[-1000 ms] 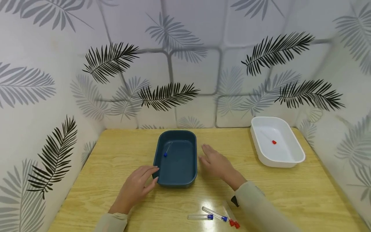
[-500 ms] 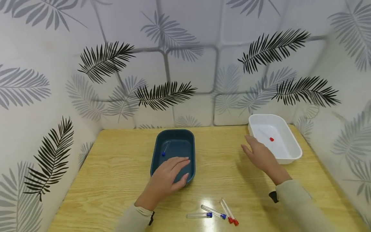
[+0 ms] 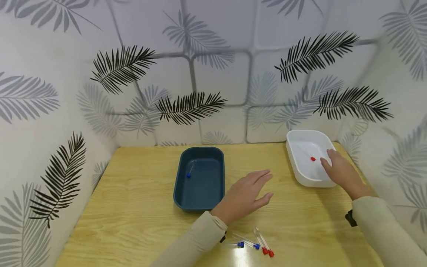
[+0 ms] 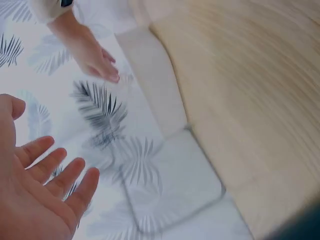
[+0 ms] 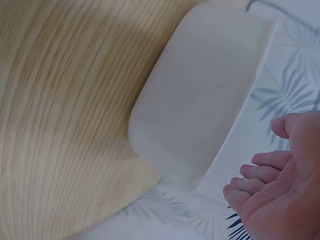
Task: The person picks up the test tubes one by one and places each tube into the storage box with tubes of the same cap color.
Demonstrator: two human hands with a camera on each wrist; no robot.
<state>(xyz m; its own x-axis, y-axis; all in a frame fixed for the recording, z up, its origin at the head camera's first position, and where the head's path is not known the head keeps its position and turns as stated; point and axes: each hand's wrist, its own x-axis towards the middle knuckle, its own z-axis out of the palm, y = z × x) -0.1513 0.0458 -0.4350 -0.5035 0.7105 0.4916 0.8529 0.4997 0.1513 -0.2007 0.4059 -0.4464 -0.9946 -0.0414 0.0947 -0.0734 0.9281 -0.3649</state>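
Note:
My left hand (image 3: 245, 194) hovers over the table just right of the dark blue tray (image 3: 205, 191), its fingers spread and holding nothing. The right hand (image 3: 345, 174) is at the right rim of the white tray (image 3: 308, 181), fingers loose; whether it touches the rim I cannot tell. Inside the white tray lies a clear tube with a red cap (image 3: 313, 158). A tube with a blue cap (image 3: 188, 175) lies in the dark tray. In the right wrist view the white tray (image 5: 195, 95) stands beside the palm (image 5: 280, 190).
Near the front of the wooden table (image 3: 133, 207) lie two tubes with red caps (image 3: 265, 250) and two with blue caps (image 3: 256, 246), one partly hidden by the left sleeve (image 3: 197, 241). A leaf-patterned wall covering (image 3: 233, 81) surrounds the table's back and sides.
Both hands have moved right: the left from the dark tray's left rim across to its right side, the right from beside the dark tray to the white tray's right rim.

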